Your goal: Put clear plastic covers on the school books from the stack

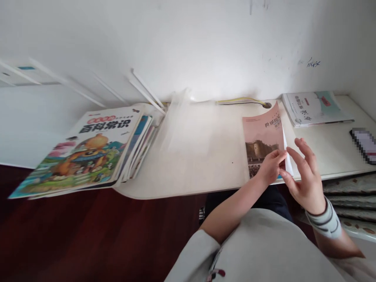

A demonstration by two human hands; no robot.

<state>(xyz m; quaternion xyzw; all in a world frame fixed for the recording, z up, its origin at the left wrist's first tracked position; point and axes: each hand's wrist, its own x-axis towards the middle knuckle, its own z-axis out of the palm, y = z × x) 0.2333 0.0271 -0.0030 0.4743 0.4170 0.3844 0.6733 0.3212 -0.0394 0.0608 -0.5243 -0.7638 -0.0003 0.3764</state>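
Pinching the pink book (258, 131) lightly should prevent creases: the left hand (274, 162) grips its edge, the right hand (305, 176) alongside, spread loosely.

The top (264, 243) looks pale grey from where I stand, its left sleeve (195, 250) short, with a small dark-red mark (220, 272) toward that side. A soft, pale wristband (326, 221) with curved dark lines and a thin dark edge circles the right wrist. The trousers (272, 201) are dark, the fingers (308, 156) bare.
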